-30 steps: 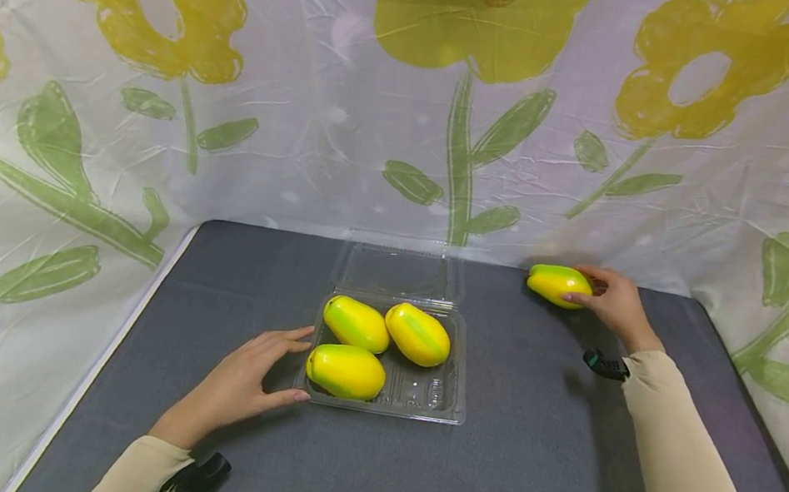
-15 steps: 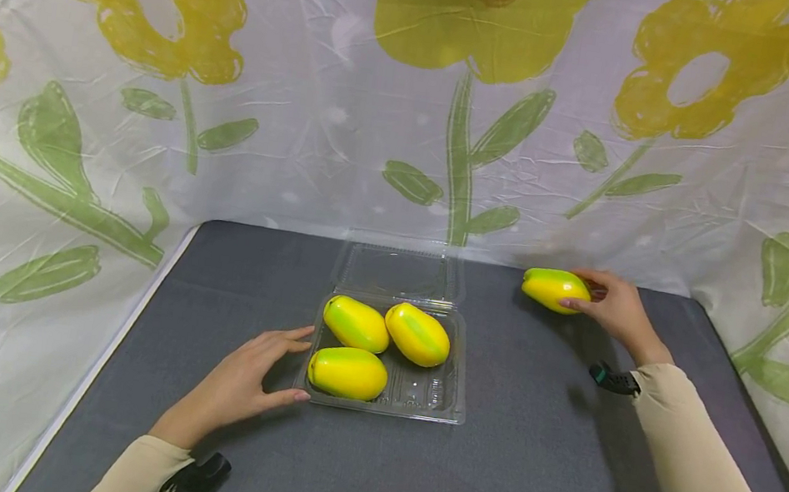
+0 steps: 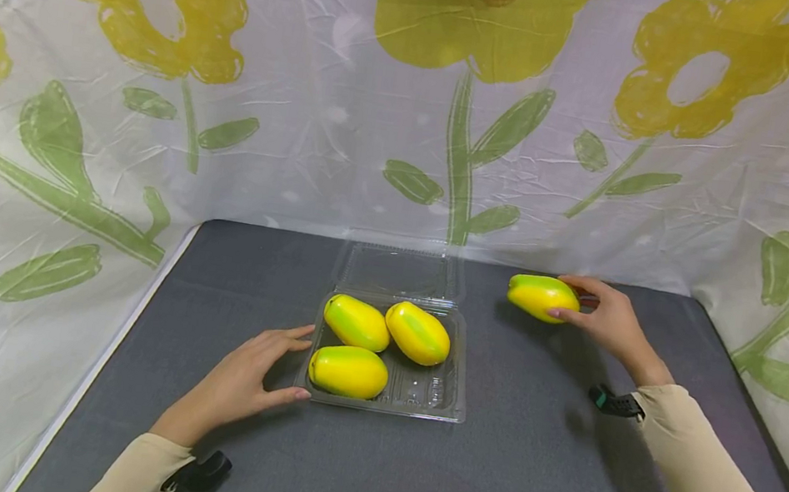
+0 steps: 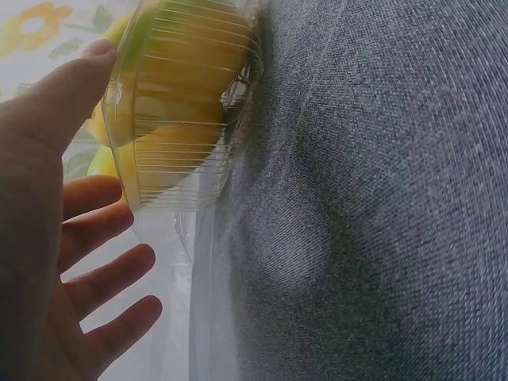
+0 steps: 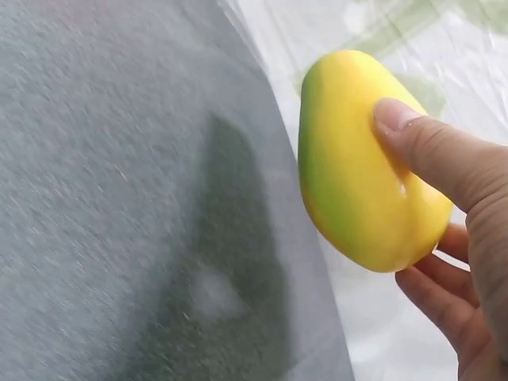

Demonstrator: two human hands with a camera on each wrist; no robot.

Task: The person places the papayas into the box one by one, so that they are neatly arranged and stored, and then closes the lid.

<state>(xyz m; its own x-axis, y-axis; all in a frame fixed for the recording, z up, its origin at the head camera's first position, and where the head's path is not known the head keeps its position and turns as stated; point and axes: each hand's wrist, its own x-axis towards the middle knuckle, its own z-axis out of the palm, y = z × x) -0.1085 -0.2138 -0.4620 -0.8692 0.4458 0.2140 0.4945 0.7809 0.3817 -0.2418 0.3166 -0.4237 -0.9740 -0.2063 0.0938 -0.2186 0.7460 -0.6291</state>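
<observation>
In the head view, my right hand [image 3: 607,322] pinches a yellow-green mango [image 3: 539,297] by its right end, above the back right of the table. The right wrist view shows the thumb [image 5: 432,147] pressed on the side of that mango [image 5: 357,175], with fingers behind it. Three similar mangoes lie in a clear plastic clamshell box [image 3: 452,401]: one at the back left [image 3: 356,322], one at the back right [image 3: 418,334], one at the front left [image 3: 348,371]. My left hand [image 3: 243,380] has its fingers spread, thumb and fingertips at the box's left rim.
The box's clear lid [image 3: 398,272] lies folded back behind it. A dark grey cloth covers the table [image 3: 504,488]. Close behind the table hangs a white curtain [image 3: 288,139] printed with yellow flowers, which also runs along both sides.
My right hand has lifted the mango from the back of the table and carried it a little left and nearer. My left hand stays at the box.
</observation>
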